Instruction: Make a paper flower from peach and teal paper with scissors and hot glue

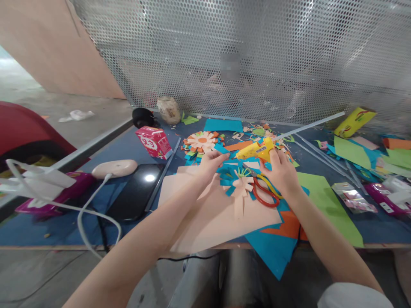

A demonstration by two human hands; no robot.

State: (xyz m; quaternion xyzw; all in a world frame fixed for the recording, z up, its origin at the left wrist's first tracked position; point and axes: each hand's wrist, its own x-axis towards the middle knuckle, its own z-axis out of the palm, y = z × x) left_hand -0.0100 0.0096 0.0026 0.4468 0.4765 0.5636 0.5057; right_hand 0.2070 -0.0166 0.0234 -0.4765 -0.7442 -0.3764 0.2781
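My right hand [282, 171] is wrapped round a yellow glue gun [255, 149]. A long clear glue stick [311, 125] sticks out of its back. The nozzle points left, close to the fingertips of my left hand [212, 162], which pinch a small blue paper piece [221, 148]. Below the gun lie scissors [268, 197] with red and yellow handles, touching a fringed pale-peach paper flower [241, 185] and blue fringed paper [227, 179]. These rest on large peach sheets [205, 218]. Behind my left hand is a layered paper flower [202, 140] with an orange centre.
To the left are a pink box [154, 142], a black phone [136, 192] and a white charger [114, 169] with a looping cable. Green sheets [327, 209], paper scraps and a yellow tube [355, 122] lie to the right. A perforated metal screen [257, 55] stands behind the table.
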